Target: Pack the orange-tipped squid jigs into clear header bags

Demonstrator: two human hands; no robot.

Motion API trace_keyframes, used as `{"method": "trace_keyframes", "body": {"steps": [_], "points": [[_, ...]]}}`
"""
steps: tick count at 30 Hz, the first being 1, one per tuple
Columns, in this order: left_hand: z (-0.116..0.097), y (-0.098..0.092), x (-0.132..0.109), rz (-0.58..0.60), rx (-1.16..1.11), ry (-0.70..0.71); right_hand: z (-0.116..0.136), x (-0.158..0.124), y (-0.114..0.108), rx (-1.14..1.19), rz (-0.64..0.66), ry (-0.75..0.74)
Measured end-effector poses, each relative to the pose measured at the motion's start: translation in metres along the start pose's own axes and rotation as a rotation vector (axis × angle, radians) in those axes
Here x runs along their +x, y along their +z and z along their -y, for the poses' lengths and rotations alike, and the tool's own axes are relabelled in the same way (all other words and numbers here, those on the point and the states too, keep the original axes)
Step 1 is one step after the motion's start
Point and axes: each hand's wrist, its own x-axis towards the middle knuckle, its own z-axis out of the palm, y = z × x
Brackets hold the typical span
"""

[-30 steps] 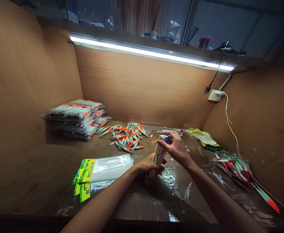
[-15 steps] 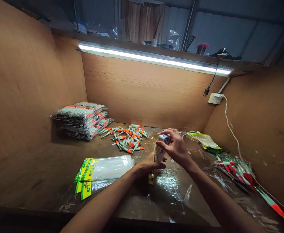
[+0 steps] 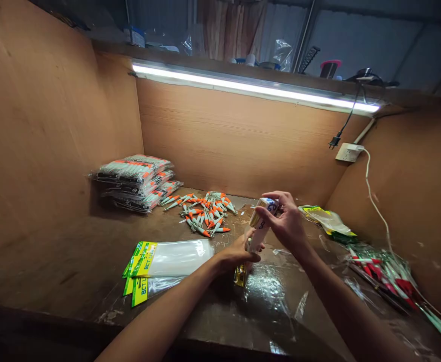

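Small box held between two hands, one low, one high

Here's the box [image 3: 258, 232], off the table [image 3: 92, 274], its long axis steep and its top tipped rightward. The left hand [image 3: 238, 251] wraps its lower end; the right hand [image 3: 290, 225] pinches the upper end between thumb and fingers, so neither is nearer: both grasp it. Just below the left hand sits something gold [image 3: 240, 276] (part of the box or separate, I can't tell). Out left, flat pouches [image 3: 182, 259] lie beside the left forearm; beyond, loose orange-tipped lures [image 3: 205, 215]. Bare tabletop runs between the forearms to the front edge; rightward, room reaches the red-tipped bundle [image 3: 391, 276].
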Motion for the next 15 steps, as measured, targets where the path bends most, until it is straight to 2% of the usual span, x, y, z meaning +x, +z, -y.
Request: {"method": "trace_keyframes", "body": {"steps": [5,10,12,15], "points": [[0.007,-0.004,0.004,0.032,-0.101,0.041,-0.018,0.019,-0.015,0.176,-0.137,0.135],[0.01,-0.009,0.005,0.081,-0.389,-0.02,-0.077,0.021,-0.027,0.455,-0.314,0.281],[0.007,-0.01,0.003,0.106,-0.526,-0.071,-0.106,0.014,-0.032,0.357,-0.33,0.322],[0.0,-0.011,0.0,0.097,-0.68,-0.09,-0.138,-0.007,-0.036,-0.018,-0.179,0.309]]}}
